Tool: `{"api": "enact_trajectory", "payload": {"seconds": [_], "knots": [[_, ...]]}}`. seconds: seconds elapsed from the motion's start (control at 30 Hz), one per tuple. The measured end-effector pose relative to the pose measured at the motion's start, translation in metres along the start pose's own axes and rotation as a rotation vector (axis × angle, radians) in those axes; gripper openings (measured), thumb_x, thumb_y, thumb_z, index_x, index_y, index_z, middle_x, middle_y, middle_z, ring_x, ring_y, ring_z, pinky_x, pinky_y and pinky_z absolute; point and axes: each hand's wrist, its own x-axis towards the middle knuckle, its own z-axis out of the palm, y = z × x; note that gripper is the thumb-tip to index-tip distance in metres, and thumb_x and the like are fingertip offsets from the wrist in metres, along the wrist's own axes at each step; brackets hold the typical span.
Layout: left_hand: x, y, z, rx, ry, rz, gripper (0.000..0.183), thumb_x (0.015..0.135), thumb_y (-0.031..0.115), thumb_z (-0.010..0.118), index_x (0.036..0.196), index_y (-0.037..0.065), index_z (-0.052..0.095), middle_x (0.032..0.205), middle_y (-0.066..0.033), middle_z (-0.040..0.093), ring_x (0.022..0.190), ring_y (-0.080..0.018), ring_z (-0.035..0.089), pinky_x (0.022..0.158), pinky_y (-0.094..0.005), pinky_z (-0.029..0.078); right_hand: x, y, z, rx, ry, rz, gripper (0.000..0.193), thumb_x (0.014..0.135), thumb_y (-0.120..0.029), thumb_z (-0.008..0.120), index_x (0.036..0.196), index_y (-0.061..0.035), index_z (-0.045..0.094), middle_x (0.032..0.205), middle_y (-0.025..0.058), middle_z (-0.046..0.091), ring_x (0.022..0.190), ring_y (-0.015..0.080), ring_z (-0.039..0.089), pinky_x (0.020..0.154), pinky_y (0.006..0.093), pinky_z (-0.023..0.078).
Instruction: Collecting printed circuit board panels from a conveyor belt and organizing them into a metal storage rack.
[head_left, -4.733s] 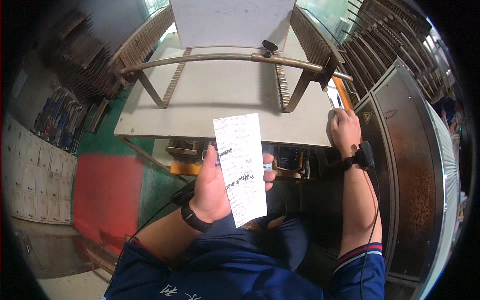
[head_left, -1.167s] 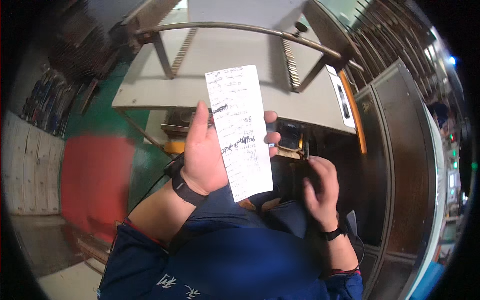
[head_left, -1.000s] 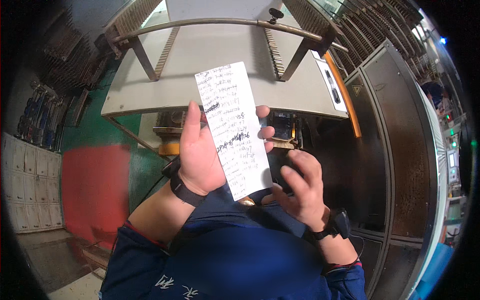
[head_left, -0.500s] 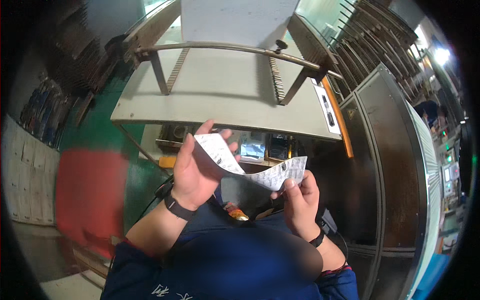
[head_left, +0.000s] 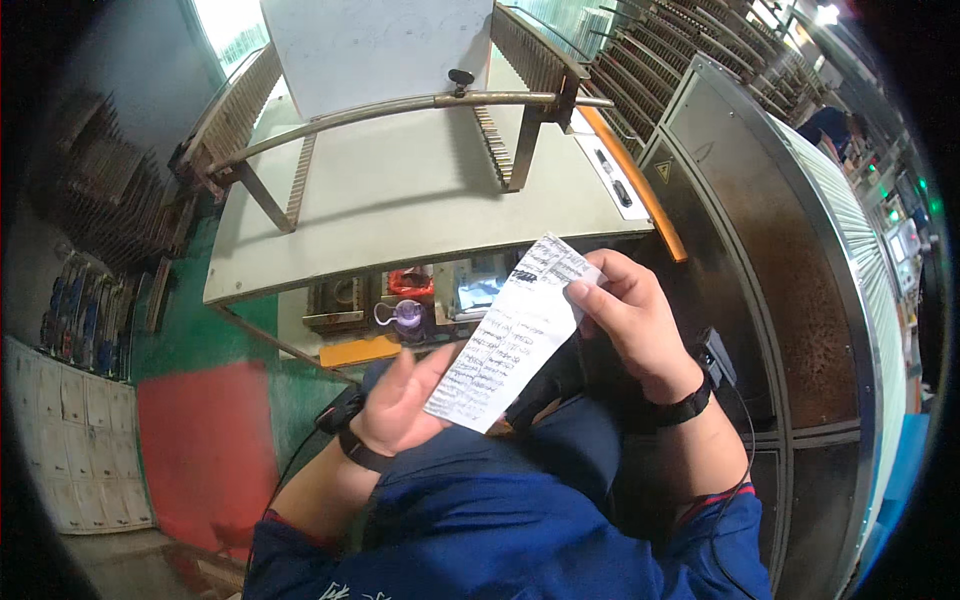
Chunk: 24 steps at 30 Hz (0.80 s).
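Note:
A long white paper sheet [head_left: 505, 340] covered in handwriting hangs slanted in front of me, its top leaning right. My right hand [head_left: 640, 318] pinches its upper right edge between thumb and fingers. At the lower left edge is my left hand [head_left: 402, 402], its thumb raised away from the sheet and its fingers stretched out. The tips of those fingers pass behind the paper, so their contact with it is hidden.
Ahead stands a pale worktable [head_left: 400, 190] carrying a metal rack with a curved bar [head_left: 385, 112]. The shelf below holds a purple container [head_left: 405, 318] and a red item [head_left: 410, 281]. A dark cabinet [head_left: 770, 260] stands right; a red panel [head_left: 205, 450] is at left.
The paper has gone from bent between both hands to flatter and slanted. My right hand has risen; my left has moved lower. The view has shifted, showing the purple container.

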Motion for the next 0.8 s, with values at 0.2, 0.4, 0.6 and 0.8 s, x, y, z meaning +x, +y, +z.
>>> {"api": "enact_trajectory", "payload": {"seconds": [0.2, 0.4, 0.6, 0.8], "knots": [[0.012, -0.005, 0.011, -0.047, -0.3, -0.252, 0.11, 0.087, 0.077, 0.053, 0.157, -0.002, 0.021, 0.151, -0.0359, 0.035, 0.134, -0.0485, 0.048, 0.111, -0.0583, 0.04, 0.009, -0.006, 0.0, -0.11, -0.133, 0.002, 0.016, 0.099, -0.012, 0.063, 0.109, 0.0008, 0.064, 0.088, 0.0003, 0.067, 0.077, 0.005, 0.06, 0.068, 0.0228, 0.051], [0.014, -0.006, 0.013, -0.135, -0.348, -0.265, 0.072, 0.102, 0.038, 0.054, 0.155, -0.002, 0.025, 0.15, -0.0296, 0.042, 0.133, -0.0398, 0.052, 0.11, -0.0467, 0.045, 0.016, -0.017, 0.002, -0.191, -0.216, 0.001, 0.017, 0.1, -0.009, 0.061, 0.112, 0.0024, 0.063, 0.093, 0.0026, 0.068, 0.085, 0.0076, 0.064, 0.075, 0.0259, 0.056], [0.008, -0.005, 0.025, 0.061, -0.054, -0.275, 0.048, 0.098, 0.003, 0.05, 0.144, -0.007, 0.038, 0.131, -0.0301, 0.058, 0.117, -0.0394, 0.064, 0.105, -0.0509, 0.05, 0.022, -0.024, -0.004, -0.183, -0.142, -0.078, 0.026, 0.099, -0.011, 0.063, 0.122, 0.0009, 0.061, 0.099, 0.0019, 0.067, 0.092, 0.0081, 0.062, 0.082, 0.0256, 0.054], [0.009, -0.003, 0.026, 0.085, 0.004, -0.189, 0.041, 0.103, 0.008, 0.045, 0.142, -0.004, 0.044, 0.134, -0.0223, 0.059, 0.115, -0.0302, 0.065, 0.099, -0.0396, 0.053, 0.064, -0.09, -0.13, -1.185, 0.348, -0.616, 0.029, 0.1, -0.02, 0.062, 0.126, -0.0063, 0.063, 0.101, 0.0082, 0.07, 0.09, 0.0152, 0.066, 0.077, 0.0291, 0.052]]}}
